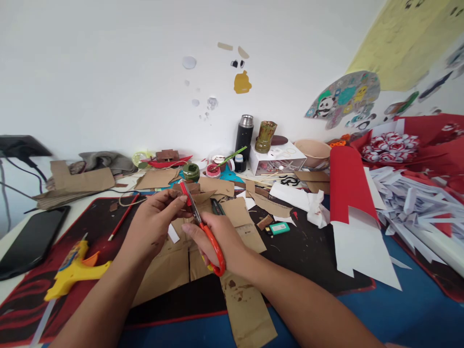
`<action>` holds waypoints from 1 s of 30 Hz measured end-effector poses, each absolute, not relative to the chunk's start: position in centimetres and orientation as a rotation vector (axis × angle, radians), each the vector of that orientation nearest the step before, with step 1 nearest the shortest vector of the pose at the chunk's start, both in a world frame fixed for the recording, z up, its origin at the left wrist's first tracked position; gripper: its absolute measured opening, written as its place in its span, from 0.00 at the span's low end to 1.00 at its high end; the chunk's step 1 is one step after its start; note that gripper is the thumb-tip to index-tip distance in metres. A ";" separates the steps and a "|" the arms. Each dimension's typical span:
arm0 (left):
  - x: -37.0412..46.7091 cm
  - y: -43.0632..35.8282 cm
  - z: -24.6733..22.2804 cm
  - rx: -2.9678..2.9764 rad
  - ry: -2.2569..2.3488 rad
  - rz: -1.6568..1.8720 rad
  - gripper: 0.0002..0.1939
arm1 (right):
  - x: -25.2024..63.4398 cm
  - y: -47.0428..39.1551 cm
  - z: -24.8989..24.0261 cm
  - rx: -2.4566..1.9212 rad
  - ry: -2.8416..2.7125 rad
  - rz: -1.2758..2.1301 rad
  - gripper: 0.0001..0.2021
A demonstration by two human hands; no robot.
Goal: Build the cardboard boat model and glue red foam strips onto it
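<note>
My right hand [223, 237] is closed around the orange-red handles of a pair of scissors [216, 249], whose blades point up and to the left. My left hand [155, 217] pinches a small red piece with a white end [184, 189], right at the scissor blades. Its material is too small to make out, and part of it is hidden by the fingers and blades. Beneath both hands lie pieces of brown cardboard [163, 285], and a small white strip [173, 234] shows between the wrists.
A yellow glue gun [74, 270], a red pencil [123, 217] and a black phone [34, 241] lie on the left. Paint jars [191, 172], a black flask [244, 139] and a green lighter [280, 228] stand or lie beyond. Red paper [350, 183] and white paper strips [413, 203] fill the right.
</note>
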State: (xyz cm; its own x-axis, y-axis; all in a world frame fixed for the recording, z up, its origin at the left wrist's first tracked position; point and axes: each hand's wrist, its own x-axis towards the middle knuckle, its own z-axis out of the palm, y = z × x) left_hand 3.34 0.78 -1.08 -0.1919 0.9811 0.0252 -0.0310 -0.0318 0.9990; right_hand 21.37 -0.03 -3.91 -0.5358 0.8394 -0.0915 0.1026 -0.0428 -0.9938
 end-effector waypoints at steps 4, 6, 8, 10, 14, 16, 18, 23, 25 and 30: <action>3.3 0.6 -1.0 1.133 1.314 1.366 0.24 | 21.4 -0.1 -3.6 -0.983 -1.619 1.645 0.21; 3.4 0.6 -1.0 1.152 1.328 1.369 0.23 | 21.4 0.0 -3.5 -0.937 -1.589 1.637 0.21; 3.4 0.7 -1.0 1.191 1.342 1.370 0.22 | 21.5 0.2 -3.5 -0.903 -1.545 1.623 0.20; 3.4 0.7 -1.0 1.247 1.350 1.358 0.21 | 21.6 0.5 -3.4 -0.888 -1.487 1.612 0.21; 3.3 0.8 -0.8 1.348 1.355 1.321 0.21 | 21.8 1.2 -3.0 -0.867 -1.402 1.620 0.22; 3.3 0.8 -0.9 1.369 1.345 1.305 0.22 | 21.9 1.4 -2.6 -0.862 -1.392 1.609 0.23; 3.2 0.8 -1.0 1.387 1.339 1.289 0.23 | 22.1 1.7 -2.2 -0.867 -1.376 1.606 0.24; 3.0 0.9 -1.3 1.443 1.360 1.260 0.23 | 22.5 2.2 -1.5 -0.926 -1.331 1.621 0.25; 3.0 0.9 -1.3 1.444 1.353 1.258 0.24 | 22.5 2.3 -1.5 -0.939 -1.337 1.622 0.25; 3.2 0.8 -0.7 1.476 1.343 1.180 0.25 | 22.4 2.5 -1.9 -0.914 -1.341 1.644 0.27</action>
